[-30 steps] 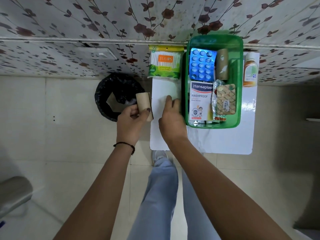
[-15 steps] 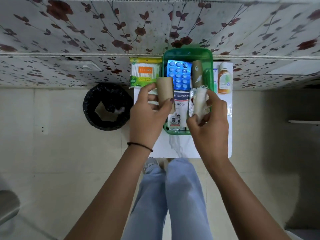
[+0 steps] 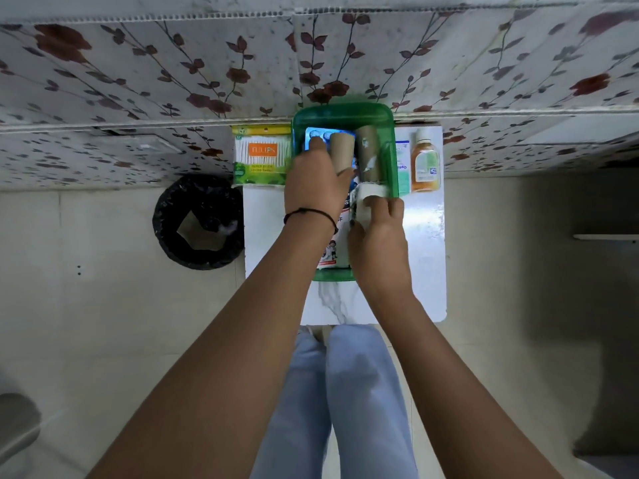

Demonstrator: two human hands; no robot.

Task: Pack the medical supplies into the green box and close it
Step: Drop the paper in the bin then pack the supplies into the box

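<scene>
A round black-lined waste bin (image 3: 198, 224) stands on the pale tiled floor just left of the small white table (image 3: 425, 243), whose left edge nearly meets it and whose far edge sits against the floral-papered wall. On the table's far left corner lies a green-and-yellow packet of cotton swabs (image 3: 261, 155), touching the left wall of the open green plastic box (image 3: 342, 114), which fills the table's middle. Inside the box, the left hand (image 3: 316, 183) grips a brown cardboard roll (image 3: 342, 148) over a blue blister pack (image 3: 313, 134), beside a second brown roll (image 3: 368, 150). The right hand (image 3: 378, 236) pinches a crinkled clear wrapped packet (image 3: 371, 192) at the box's right wall. An amber liquid bottle (image 3: 424, 164) lies just right, leaving bare tabletop toward the near edge.
</scene>
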